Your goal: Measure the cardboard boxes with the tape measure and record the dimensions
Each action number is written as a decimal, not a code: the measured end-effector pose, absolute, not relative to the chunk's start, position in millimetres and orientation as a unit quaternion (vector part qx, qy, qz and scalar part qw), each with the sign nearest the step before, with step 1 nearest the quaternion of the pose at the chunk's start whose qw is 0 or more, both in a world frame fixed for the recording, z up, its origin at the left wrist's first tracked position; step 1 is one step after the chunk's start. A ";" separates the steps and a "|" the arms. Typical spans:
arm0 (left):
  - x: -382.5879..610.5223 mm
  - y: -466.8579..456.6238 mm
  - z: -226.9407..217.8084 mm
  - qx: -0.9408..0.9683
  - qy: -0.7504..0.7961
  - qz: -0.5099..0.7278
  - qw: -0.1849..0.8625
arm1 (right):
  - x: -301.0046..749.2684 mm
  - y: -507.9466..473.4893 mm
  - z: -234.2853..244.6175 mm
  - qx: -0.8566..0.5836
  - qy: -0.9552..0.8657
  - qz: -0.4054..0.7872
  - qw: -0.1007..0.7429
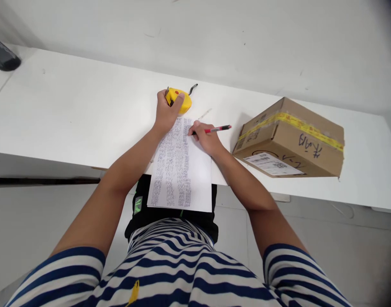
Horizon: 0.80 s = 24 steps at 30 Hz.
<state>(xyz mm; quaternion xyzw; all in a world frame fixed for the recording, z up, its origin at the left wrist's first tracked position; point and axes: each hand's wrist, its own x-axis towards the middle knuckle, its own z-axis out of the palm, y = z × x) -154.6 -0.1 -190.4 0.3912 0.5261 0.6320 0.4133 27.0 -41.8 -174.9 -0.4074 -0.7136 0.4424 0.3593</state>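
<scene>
My left hand grips a yellow tape measure at the top edge of the paper, thumb across its side. A black wrist strap sticks out from the tape measure's far end. In my right hand is a red pen, its dark tip end pointing left over the sheet. Below both hands lies a white sheet of paper with columns of dense handwriting; its near end hangs past the table's edge. My right fingers rest close to the rightmost written column.
On the right, a taped cardboard box with a white shipping label stands on the white table. A dark rounded object is at the far left. A white wall rises behind the table.
</scene>
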 end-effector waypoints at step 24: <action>-153.9 15.5 -217.3 0.488 0.482 0.637 0.353 | 25.2 -37.7 -183.3 -0.462 -0.685 0.399 0.397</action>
